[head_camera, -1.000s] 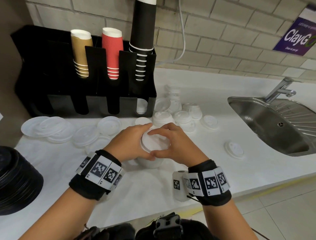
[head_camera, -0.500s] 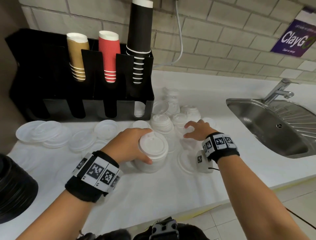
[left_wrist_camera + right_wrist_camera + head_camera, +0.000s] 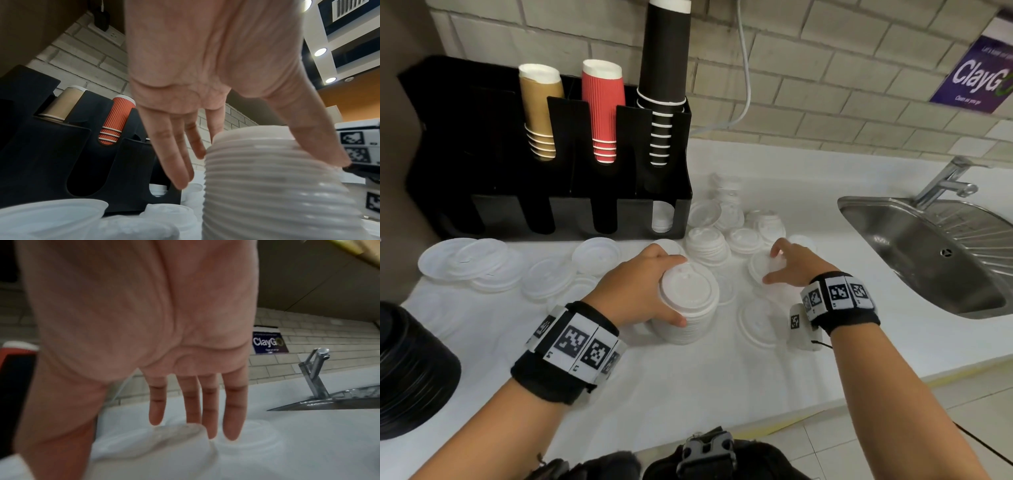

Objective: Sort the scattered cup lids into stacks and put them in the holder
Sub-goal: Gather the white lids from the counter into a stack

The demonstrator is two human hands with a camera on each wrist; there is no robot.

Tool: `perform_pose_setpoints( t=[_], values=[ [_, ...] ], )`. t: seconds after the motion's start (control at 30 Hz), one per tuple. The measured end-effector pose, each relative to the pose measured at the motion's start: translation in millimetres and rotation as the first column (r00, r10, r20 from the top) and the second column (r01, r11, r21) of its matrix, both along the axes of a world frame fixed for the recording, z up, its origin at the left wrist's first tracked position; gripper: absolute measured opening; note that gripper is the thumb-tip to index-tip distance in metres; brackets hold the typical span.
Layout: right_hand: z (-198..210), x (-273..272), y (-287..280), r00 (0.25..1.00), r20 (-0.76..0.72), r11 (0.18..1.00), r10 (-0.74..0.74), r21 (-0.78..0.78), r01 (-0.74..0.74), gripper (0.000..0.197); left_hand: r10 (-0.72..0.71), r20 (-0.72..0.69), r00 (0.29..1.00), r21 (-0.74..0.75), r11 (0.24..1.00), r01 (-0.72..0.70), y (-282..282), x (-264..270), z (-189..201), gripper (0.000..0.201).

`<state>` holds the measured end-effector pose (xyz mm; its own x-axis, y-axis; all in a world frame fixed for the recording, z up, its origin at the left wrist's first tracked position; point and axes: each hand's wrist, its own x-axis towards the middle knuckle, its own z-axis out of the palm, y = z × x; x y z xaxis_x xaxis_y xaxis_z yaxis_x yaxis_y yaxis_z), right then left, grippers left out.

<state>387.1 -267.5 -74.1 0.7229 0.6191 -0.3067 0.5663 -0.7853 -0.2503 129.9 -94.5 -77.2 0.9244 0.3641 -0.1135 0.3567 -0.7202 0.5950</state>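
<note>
Left hand (image 3: pixel 635 291): grip clasps the tall lid stack (image 3: pixel 688 308), mid-bench (image 3: pixel 688 394).
Right hand (image 3: pixel 796 265): fingers spread over a loose lid (image 3: pixel 763 265).
Holder (image 3: pixel 551 192): far left, loose lids crowding its front.
Sink (image 3: pixel 935 253): far right.

White counter (image 3: pixel 688 394) carries scattered lids (image 3: pixel 599 251), lid stack (image 3: pixel 688 308), black holder (image 3: pixel 551 178).

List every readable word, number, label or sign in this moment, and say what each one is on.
"ClayG", its last character cut off or unclear: purple wall sign on the brick wall above the steel sink.
Small white lines on that sign: too small to read.
"3": edge of a black-and-white marker tag on the left wristband; its neighbour looks like "4", unsure.
White cup lids, paper cups, black holder: no text seen.
</note>
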Motion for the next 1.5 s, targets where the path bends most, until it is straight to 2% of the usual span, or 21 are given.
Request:
perform_pose_setpoints(
  t=[0.1,0.2,0.27,0.33,0.43,0.53,0.6,0.8,1.03,1.17,1.27,1.33,1.43,1.5],
  values=[
    [9.4,-17.9,-10.7,0.995,-0.1,0.961,0.024,0.278,0.005,0.06,0.003,-0.004,1.0,-0.001,1.0,-0.003,-0.6,-0.6,-0.6,0.1],
    [16.8,-54.1,-14.2,0.974,-0.169,0.817,0.153,0.576,-0.028,0.052,0.002,-0.001,1.0,-0.005,1.0,-0.002,-1.7,-1.5,-0.7,0.099],
    [16.5,-78.5,-11.3,0.941,-0.222,0.732,0.257,0.681,-0.039,0.047,0.003,-0.002,1.0,-0.014,1.0,-0.003,-2.5,-2.0,-0.7,0.099],
    [12.2,-98.8,-7.1,0.909,-0.257,0.693,0.329,0.72,-0.047,0.046,-0.001,0.001,1.0,-0.011,1.0,0.001,-3.2,-2.0,-0.7,0.1],
    [4.5,-120.7,-3.6,0.891,-0.252,0.657,0.377,0.751,-0.066,0.046,0.009,0.055,0.998,-0.016,1.0,-0.008,-3.8,-2.6,-1.7,0.108],
    [-1.4,-131.8,-0.8,0.906,-0.195,0.645,0.375,0.757,-0.104,0.045,0.051,0.125,0.991,-0.096,0.995,-0.04,-2.8,-3.2,-5.3,0.131],
    [-3.4,-135.3,1.9,0.913,-0.167,0.646,0.372,0.753,-0.126,0.044,0.068,0.15,0.986,-0.128,0.991,-0.049,-2.0,-2.8,-8.2,0.139],
    [-0.6,-141.8,9.9,0.928,-0.067,0.711,0.367,0.663,-0.234,0.045,0.084,0.187,0.979,-0.178,0.983,-0.05,-2.9,-1.4,-10.1,0.147],
    [3.1,-143.6,16.6,0.927,-0.029,0.762,0.374,0.578,-0.29,0.045,0.07,0.173,0.982,-0.145,0.988,-0.045,-2.3,-0.2,-9.6,0.149],
    [0.6,-141.7,16.2,0.926,-0.051,0.759,0.374,0.591,-0.274,0.045,0.047,0.166,0.985,-0.124,0.992,-0.027,-1.9,-1.9,-7.7,0.137],
    [-1.1,-139.6,14.5,0.917,-0.128,0.723,0.378,0.66,-0.206,0.043,0.004,0.172,0.985,-0.079,0.997,0.009,-3.0,-2.8,-3.7,0.102],
    [-1.6,-134.1,10.7,0.886,-0.19,0.718,0.424,0.666,-0.201,0.044,-0.009,0.161,0.987,-0.072,0.997,0.021,-3.7,-2.0,-1.1,0.083],
    [3.4,-109.8,8.1,0.823,-0.332,0.749,0.46,0.642,-0.16,0.039,0.0,0.123,0.992,-0.066,0.998,0.009,-2.5,0.5,2.9,0.08],
    [8.3,-84.5,15.6,0.888,-0.331,0.808,0.32,0.585,-0.073,0.026,0.007,0.11,0.994,-0.057,0.998,0.0,-0.6,1.7,3.2,0.08]
  ],
)
